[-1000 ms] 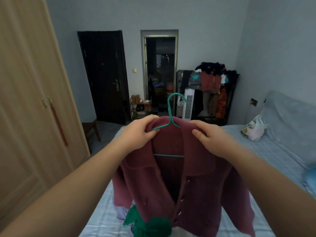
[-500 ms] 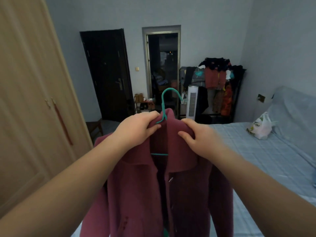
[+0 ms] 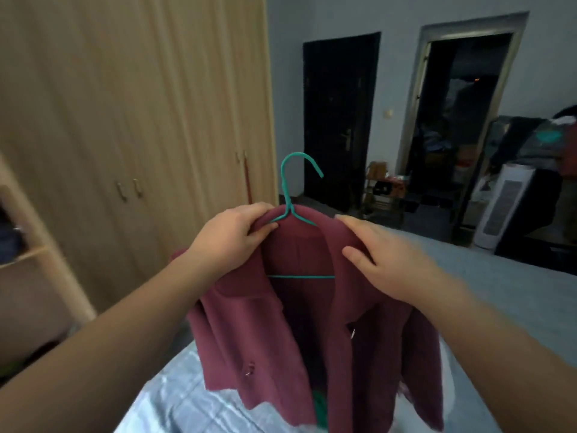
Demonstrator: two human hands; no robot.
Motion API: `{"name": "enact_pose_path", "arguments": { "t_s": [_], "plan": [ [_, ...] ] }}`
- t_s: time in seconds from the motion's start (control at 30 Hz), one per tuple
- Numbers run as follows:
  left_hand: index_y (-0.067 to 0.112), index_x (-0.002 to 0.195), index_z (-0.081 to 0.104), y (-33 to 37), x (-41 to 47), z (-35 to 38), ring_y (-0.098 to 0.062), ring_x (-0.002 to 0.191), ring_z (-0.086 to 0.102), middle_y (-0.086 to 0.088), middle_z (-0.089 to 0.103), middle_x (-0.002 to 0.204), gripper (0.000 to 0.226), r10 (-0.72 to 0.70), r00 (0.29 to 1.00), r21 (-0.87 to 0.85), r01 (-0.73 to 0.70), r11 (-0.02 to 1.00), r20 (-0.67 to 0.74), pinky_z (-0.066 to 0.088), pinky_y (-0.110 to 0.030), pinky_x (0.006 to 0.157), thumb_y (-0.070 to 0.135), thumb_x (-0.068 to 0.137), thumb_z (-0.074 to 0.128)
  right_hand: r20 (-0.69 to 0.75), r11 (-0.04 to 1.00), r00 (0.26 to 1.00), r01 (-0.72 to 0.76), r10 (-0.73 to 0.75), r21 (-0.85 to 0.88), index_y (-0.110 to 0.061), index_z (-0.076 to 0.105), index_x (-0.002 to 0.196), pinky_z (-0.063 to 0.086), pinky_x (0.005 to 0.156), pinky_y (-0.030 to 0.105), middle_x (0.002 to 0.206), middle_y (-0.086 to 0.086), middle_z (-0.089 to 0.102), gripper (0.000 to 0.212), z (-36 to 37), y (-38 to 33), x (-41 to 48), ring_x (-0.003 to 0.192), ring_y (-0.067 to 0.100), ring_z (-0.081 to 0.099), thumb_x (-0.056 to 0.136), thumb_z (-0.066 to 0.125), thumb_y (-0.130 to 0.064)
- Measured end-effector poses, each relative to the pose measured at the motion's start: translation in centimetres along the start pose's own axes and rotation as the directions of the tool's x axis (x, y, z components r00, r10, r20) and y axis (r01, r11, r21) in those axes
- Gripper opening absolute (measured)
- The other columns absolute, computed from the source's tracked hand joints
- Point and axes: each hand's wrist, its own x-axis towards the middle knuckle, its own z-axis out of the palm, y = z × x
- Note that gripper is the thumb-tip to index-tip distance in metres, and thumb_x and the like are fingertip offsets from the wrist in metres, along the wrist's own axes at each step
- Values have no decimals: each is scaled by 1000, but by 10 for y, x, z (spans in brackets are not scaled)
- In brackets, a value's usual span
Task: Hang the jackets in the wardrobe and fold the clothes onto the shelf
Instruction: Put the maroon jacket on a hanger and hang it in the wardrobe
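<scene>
1. Nearest thing is the bed with the pale blue checked sheet point(image 3: 175, 404), running along the bottom and off to the right. A bit of bright green fabric point(image 3: 319, 407) peeks out just below the jacket hem; can't really tell what it is.
2. Held up over the bed is the maroon collared jacket with buttons down the front point(image 3: 274, 332). It hangs open at the front, on a thin teal wire hanger point(image 3: 290, 195) whose hook sticks up above the collar and whose bottom bar shows across the neck opening.
3. The left hand point(image 3: 231, 242) grips the left shoulder of the jacket right by the hanger's neck, fingers curled over the fabric and the thumb pressed to the wire.
4. The right hand point(image 3: 390, 264) holds the right side of the collar, fingers lying over the top and the thumb pinching the cloth from the front.
5. To the left sits the light wooden wardrobe point(image 3: 140, 120), its far doors closed. At the near left edge an open section shows a shelf point(image 3: 22, 259) with something dark on it, too blurry to make out.
6. Far side of the room: a dark closed door point(image 3: 340, 120), an open doorway point(image 3: 459, 120) to its right, and a white tower fan point(image 3: 502, 207) next to a rack piled with clothes point(image 3: 537, 139).
</scene>
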Motion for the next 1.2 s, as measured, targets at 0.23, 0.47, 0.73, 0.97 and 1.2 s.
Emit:
{"name": "enact_pose_path", "arguments": {
  "t_s": [0.23,0.47,0.73,0.97,1.2],
  "plan": [
    [32,102,62,-56,-93,-105,-3,79,51,18,54,79,11,-113,990,84,120,989,-84,34,-16,68,35,92,66,-147,968,958,250,-246,14,-28,51,123,55,74,42,110,-6,66,35,64,-142,70,91,23,67,93,50,-46],
    [42,112,51,-137,-215,-250,-9,81,61,24,53,74,45,-365,923,338,385,859,-122,42,-23,57,74,80,49,-255,905,885,419,-389,73,-20,60,112,50,67,38,96,2,70,29,109,-307,125,87,32,68,90,62,-39],
    [19,117,66,-216,-315,-396,-18,104,67,-2,71,112,27,-543,837,73,539,839,59,51,-42,96,30,92,70,-232,736,777,630,-586,249,-22,57,114,52,74,39,103,2,68,25,197,-521,151,91,31,65,90,65,-26],
    [33,83,51,-267,-377,-440,9,75,53,17,56,84,18,-654,748,154,637,755,111,36,-6,69,38,99,58,-103,610,695,683,-711,401,-16,61,123,47,89,43,111,5,64,31,256,-648,170,106,29,59,94,59,-26],
    [13,106,57,-357,-438,-449,-20,93,58,4,60,91,11,-866,475,29,879,477,-154,40,-26,79,17,97,60,-131,620,821,514,-555,593,-24,60,101,51,79,40,96,-3,61,11,303,-738,163,85,18,60,91,60,-19]
  ]
}}
